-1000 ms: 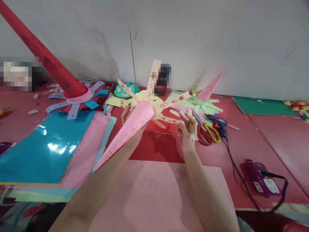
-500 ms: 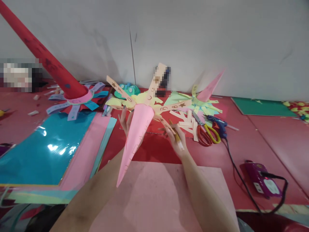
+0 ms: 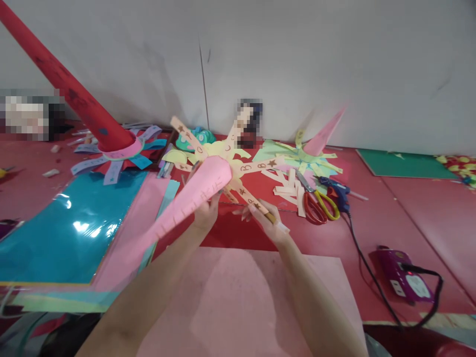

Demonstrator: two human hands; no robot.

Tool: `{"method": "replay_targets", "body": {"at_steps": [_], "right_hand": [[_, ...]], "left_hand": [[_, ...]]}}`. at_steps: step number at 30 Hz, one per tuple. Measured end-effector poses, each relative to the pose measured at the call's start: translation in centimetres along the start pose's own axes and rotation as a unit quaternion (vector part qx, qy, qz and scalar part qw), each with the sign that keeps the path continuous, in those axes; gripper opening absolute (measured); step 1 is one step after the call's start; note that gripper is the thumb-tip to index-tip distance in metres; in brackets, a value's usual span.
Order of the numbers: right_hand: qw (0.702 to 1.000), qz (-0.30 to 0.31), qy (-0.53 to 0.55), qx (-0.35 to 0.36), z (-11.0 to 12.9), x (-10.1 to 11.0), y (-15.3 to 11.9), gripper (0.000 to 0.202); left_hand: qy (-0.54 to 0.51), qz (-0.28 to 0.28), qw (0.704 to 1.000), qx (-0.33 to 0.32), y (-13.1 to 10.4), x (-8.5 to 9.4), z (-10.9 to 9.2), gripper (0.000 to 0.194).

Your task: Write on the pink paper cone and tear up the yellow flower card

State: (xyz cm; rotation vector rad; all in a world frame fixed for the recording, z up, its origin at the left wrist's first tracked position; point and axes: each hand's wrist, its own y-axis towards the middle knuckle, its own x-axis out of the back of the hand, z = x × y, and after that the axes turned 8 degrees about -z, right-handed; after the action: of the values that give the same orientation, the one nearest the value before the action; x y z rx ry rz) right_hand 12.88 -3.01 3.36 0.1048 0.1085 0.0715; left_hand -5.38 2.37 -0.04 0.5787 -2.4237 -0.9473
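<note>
A pink paper cone [image 3: 199,188] with writing on it points down and left. Around its base spread yellow paper petals [image 3: 215,151] and several peach paper strips [image 3: 256,166] marked with letters and stars. Under the cone's base, my left hand [image 3: 207,210] is closed on the cone piece, its fingers partly hidden. My right hand [image 3: 265,218] has a brown pen [image 3: 273,218] with a pale end tucked between thumb and palm. Its fingers reach toward the cone beside the lowest strip; whether they touch it I cannot tell.
Scissors [image 3: 316,206], a blue glue gun [image 3: 338,193] and its cord to a purple power box [image 3: 405,277] lie right. Loose strips [image 3: 290,191] lie near the scissors. A red cone [image 3: 85,109] and blue sheets [image 3: 74,223] are left; another pink cone [image 3: 323,134] stands behind.
The cone piece has turned, and its tip has swung up to the left. My left hand has shifted lower under the base. My right hand has moved slightly, the pen tilting flatter.
</note>
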Motion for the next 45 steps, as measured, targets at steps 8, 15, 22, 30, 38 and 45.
{"method": "replay_targets", "body": {"at_steps": [8, 15, 22, 30, 38, 45], "right_hand": [[0.974, -0.181, -0.087, 0.105, -0.4, 0.4, -0.1, 0.032], [0.886, -0.432, -0.073, 0.153, -0.3, 0.7, 1.4, 0.024], [0.947, -0.3, -0.023, 0.116, -2.4, -0.5, 1.8, 0.028], [0.955, -0.288, 0.022, 0.066, -2.1, -0.5, 1.8, 0.026], [0.932, -0.302, 0.199, -0.016, -1.7, -0.8, 2.0, 0.024], [0.924, -0.325, 0.203, -0.008, -1.8, -0.6, 2.1, 0.02]], "left_hand": [[0.056, -0.069, 0.994, 0.057, 0.5, -0.7, -0.6, 0.055], [0.027, -0.005, 0.998, 0.054, 0.9, -0.8, -1.4, 0.046], [0.021, 0.025, 0.999, 0.009, -0.1, -1.1, -1.5, 0.047], [0.013, 0.053, 0.998, -0.025, -0.1, -1.2, -2.3, 0.049], [0.041, 0.032, 0.998, -0.024, 0.2, -1.2, -2.3, 0.048], [0.041, 0.016, 0.999, -0.01, 0.1, -1.2, -2.1, 0.047]]}}
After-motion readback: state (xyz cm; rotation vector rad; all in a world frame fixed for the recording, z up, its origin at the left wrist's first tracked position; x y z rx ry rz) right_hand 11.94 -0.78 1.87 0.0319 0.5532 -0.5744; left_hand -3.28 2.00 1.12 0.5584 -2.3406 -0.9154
